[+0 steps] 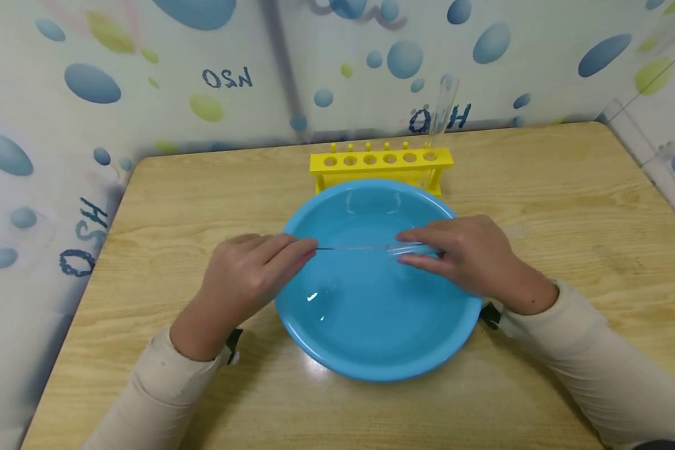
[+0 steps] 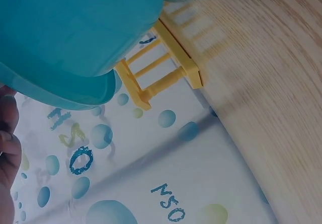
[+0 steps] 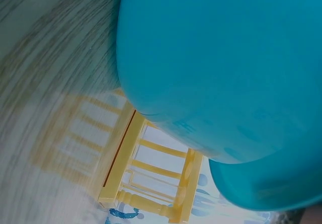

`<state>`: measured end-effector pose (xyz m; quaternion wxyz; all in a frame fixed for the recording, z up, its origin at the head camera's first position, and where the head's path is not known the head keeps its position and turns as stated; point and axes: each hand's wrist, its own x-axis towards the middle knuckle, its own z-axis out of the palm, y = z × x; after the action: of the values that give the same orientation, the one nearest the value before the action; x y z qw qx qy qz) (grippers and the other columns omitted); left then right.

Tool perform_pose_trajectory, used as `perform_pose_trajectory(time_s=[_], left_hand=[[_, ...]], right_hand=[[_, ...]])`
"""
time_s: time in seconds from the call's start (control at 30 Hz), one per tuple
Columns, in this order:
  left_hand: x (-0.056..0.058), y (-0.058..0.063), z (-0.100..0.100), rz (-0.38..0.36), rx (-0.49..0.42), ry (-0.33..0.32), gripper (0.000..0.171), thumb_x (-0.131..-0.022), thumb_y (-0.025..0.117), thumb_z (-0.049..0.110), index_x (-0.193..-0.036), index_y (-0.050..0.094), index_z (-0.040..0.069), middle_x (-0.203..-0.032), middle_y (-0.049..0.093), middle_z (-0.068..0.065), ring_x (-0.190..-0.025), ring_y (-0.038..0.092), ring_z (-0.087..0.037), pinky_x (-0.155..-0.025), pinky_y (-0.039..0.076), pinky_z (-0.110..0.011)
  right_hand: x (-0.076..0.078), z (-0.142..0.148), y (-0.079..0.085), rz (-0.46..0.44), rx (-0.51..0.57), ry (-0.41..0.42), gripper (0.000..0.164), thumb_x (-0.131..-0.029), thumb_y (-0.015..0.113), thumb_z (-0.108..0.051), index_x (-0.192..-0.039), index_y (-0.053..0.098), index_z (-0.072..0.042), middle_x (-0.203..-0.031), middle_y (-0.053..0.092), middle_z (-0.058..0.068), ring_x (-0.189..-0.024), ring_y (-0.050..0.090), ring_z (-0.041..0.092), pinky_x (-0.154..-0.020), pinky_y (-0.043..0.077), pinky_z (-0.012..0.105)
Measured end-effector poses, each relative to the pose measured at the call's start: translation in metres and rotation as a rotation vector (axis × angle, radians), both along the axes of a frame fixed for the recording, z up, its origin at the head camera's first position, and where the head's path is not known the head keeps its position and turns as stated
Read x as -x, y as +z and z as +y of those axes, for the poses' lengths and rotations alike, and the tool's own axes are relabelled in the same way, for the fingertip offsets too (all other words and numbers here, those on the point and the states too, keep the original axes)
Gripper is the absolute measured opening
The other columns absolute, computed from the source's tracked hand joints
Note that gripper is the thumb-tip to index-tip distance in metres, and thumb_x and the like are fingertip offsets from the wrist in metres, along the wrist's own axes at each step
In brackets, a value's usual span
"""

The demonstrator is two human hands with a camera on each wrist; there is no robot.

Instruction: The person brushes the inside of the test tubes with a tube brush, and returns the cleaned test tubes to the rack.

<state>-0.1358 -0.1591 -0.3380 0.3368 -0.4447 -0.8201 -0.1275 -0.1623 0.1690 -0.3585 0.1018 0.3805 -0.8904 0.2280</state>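
Observation:
My left hand point(image 1: 253, 272) pinches the thin twisted-wire handle of a test tube brush point(image 1: 351, 248). The wire runs level across to the mouth of a clear glass test tube point(image 1: 410, 250), which my right hand point(image 1: 475, 256) grips between thumb and fingers. The tube's far end and the bristles are hidden by that hand. Both hands are over a round light-blue basin point(image 1: 378, 374) with water in it. In the left wrist view, part of the left hand point(image 2: 7, 143) shows beside the basin's rim point(image 2: 60, 99).
Behind the basin stands a yellow test tube rack point(image 1: 381, 164), with another clear test tube point(image 1: 443, 106) leaning in its right end hole. The wooden table point(image 1: 214, 187) backs onto a wall point(image 1: 163, 87) with a spotted covering.

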Motion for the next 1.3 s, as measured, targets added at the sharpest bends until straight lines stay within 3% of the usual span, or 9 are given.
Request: perform_pose_trajectory(time_s=[0.17,0.5,0.83,1.0,1.17,1.3], left_hand=[[-0.0005,-0.0009,0.0004,0.012,0.002,-0.019,0.017,-0.101,0.059,0.012,-0.104,0.074,0.005,-0.089,0.075,-0.005,-0.059,0.068,-0.02,-0.056,0.059,-0.033],[0.0004,0.0001,-0.001,0.047,-0.011,-0.021,0.026,-0.101,0.059,0.024,-0.109,0.075,0.006,-0.086,0.078,-0.005,-0.059,0.07,-0.019,-0.053,0.056,-0.031],[0.0,0.0043,-0.0034,0.022,-0.039,-0.009,0.029,-0.098,0.063,0.029,-0.107,0.077,0.006,-0.082,0.078,-0.006,-0.059,0.07,-0.018,-0.049,0.052,-0.029],[-0.0004,0.0061,-0.0025,0.014,-0.06,-0.013,0.033,-0.101,0.059,0.032,-0.104,0.078,0.006,-0.081,0.078,-0.006,-0.057,0.069,-0.018,-0.048,0.051,-0.027],[-0.0002,0.0076,-0.0028,-0.044,-0.089,-0.004,0.034,-0.101,0.059,0.033,-0.101,0.079,0.006,-0.079,0.077,-0.005,-0.055,0.068,-0.017,-0.048,0.052,-0.028],[-0.0001,0.0065,-0.0029,-0.144,-0.115,-0.005,0.038,-0.101,0.057,0.036,-0.1,0.079,0.005,-0.08,0.077,-0.007,-0.061,0.072,-0.019,-0.053,0.056,-0.028]], right_hand=[[-0.0012,0.0005,-0.0004,0.01,-0.002,-0.006,0.033,-0.083,0.082,-0.031,-0.112,0.077,-0.016,-0.092,0.078,-0.001,-0.065,0.068,0.007,-0.051,0.045,0.019],[-0.0016,-0.0004,-0.0002,-0.001,-0.017,-0.025,0.034,-0.083,0.081,-0.033,-0.112,0.077,-0.016,-0.088,0.078,-0.001,-0.064,0.068,0.007,-0.051,0.045,0.019],[-0.0007,-0.0018,0.0001,0.028,0.013,0.001,0.036,-0.08,0.084,-0.03,-0.112,0.077,-0.015,-0.09,0.078,-0.001,-0.071,0.072,0.009,-0.056,0.054,0.025],[-0.0008,-0.0014,-0.0009,0.025,0.012,0.013,0.036,-0.081,0.083,-0.03,-0.112,0.077,-0.015,-0.091,0.078,-0.001,-0.071,0.072,0.009,-0.055,0.053,0.023],[-0.0001,-0.0011,0.0003,0.036,0.009,0.004,0.036,-0.08,0.083,-0.03,-0.113,0.076,-0.015,-0.089,0.078,-0.001,-0.069,0.071,0.009,-0.053,0.049,0.021],[-0.0008,-0.0011,0.0008,0.022,0.014,0.002,0.036,-0.081,0.083,-0.029,-0.113,0.076,-0.015,-0.09,0.078,0.0,-0.069,0.071,0.009,-0.053,0.049,0.021]])
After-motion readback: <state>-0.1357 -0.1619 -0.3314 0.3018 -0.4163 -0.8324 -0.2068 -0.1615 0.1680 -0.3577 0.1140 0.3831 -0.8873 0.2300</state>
